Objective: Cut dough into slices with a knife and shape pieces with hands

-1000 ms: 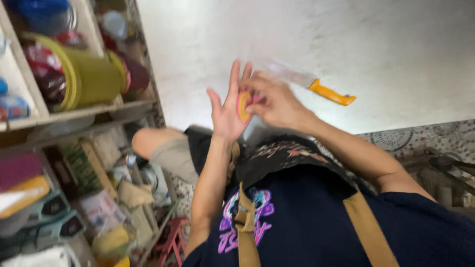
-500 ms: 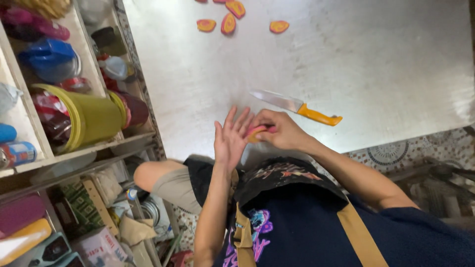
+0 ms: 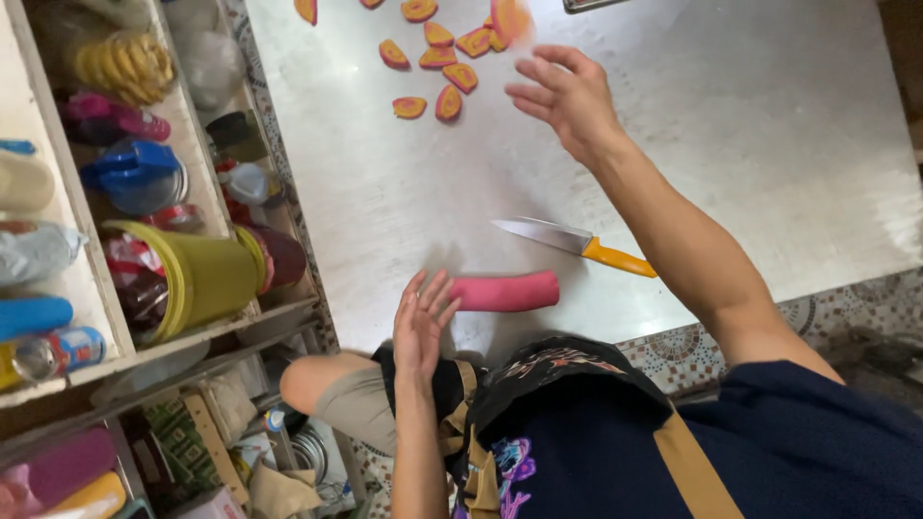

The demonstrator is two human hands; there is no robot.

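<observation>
Pink roll (image 3: 505, 290) beside open, empty left hand (image 3: 420, 327); yellow tub (image 3: 197, 279) on shelf (image 3: 72, 370).

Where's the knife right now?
Head view: the knife lies on the metal table, just above the pink roll, beside the right forearm; neither hand touches it.

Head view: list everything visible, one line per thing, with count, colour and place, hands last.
Table: one, grey metal, centre.
Slices: about ten, orange with pink edges, table's far side.
Roll: one, pink, near edge, by the left hand.
Knife: one, orange handle, lying flat beyond the roll.
Shelves: wooden, left, crowded with containers.
Tub: one, yellow-green, on its side.
Left hand: open, beside the roll.
Right hand: open, over the slices.
</observation>
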